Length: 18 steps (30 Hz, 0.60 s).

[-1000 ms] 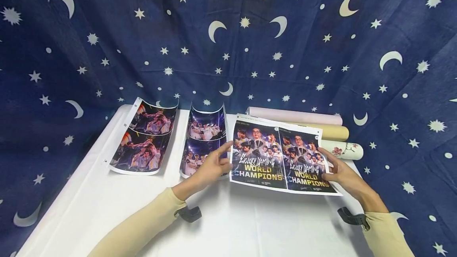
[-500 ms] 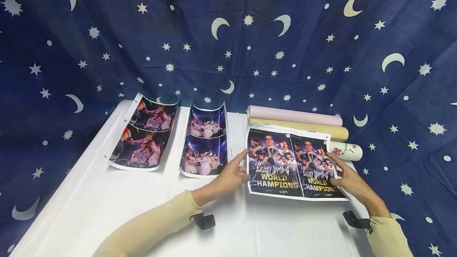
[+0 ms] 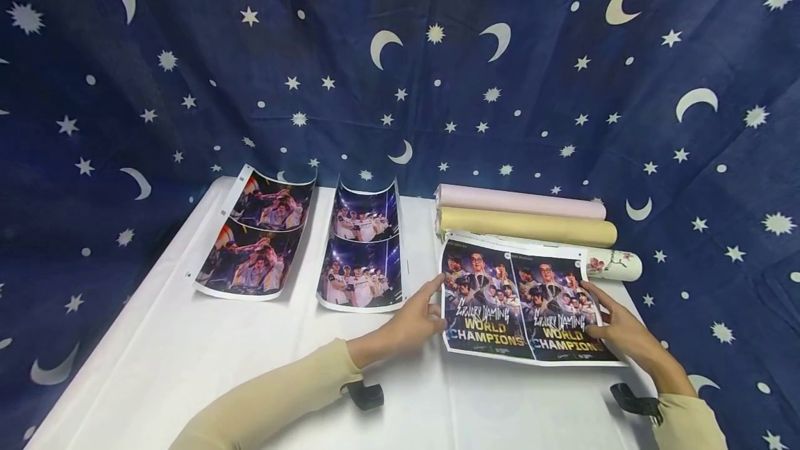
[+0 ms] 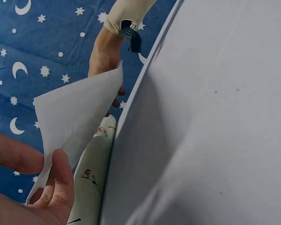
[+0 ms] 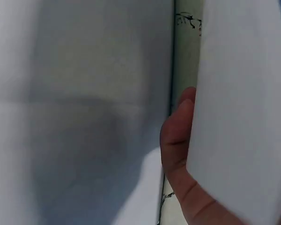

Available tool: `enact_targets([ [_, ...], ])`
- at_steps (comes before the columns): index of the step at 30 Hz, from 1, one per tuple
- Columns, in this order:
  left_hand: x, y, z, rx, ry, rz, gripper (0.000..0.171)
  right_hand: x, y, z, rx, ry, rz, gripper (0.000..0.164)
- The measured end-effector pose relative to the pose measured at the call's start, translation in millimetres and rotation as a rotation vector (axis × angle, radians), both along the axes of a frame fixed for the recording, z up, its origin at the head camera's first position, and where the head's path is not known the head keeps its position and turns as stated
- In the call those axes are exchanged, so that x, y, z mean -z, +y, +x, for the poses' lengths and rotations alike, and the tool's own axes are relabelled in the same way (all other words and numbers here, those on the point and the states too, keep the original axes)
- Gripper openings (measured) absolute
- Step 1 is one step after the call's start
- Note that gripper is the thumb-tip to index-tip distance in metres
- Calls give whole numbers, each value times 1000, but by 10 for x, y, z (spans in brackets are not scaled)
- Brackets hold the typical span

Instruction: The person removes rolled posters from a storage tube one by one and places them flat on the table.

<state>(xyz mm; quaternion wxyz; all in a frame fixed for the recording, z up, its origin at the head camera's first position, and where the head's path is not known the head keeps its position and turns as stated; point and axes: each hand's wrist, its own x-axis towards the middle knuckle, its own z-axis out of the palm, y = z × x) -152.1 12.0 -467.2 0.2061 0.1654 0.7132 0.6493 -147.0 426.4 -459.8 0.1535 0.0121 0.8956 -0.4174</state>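
Observation:
Both hands hold a printed photo sheet with two identical dark posters side by side, lettered "World Champions" in yellow. My left hand pinches its left edge, thumb and fingers on either side of the paper in the left wrist view. My right hand grips the right edge, with the thumb showing beside the sheet's white back in the right wrist view. The sheet is raised and tilted above the table. It partly covers a white roll with a floral print behind it.
A pink roll and a yellow roll lie side by side at the back right of the white table. To the left are two curled photo sheets, one with purple prints, one with reddish prints. A starry blue curtain hangs behind.
The held sheet and both hands have moved right and nearer to me. The yellow roll now shows fully, and the purple photo sheet is no longer overlapped by the left hand.

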Motion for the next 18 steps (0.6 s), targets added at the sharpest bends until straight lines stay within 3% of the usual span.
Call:
enact_targets([
  [13,145,83,-1,31,-21,-75,94,42,72,50,7,-17,2,100],
  [18,193,116,-51,77,48,-178,93,57,103,76,-4,-7,69,98],
])
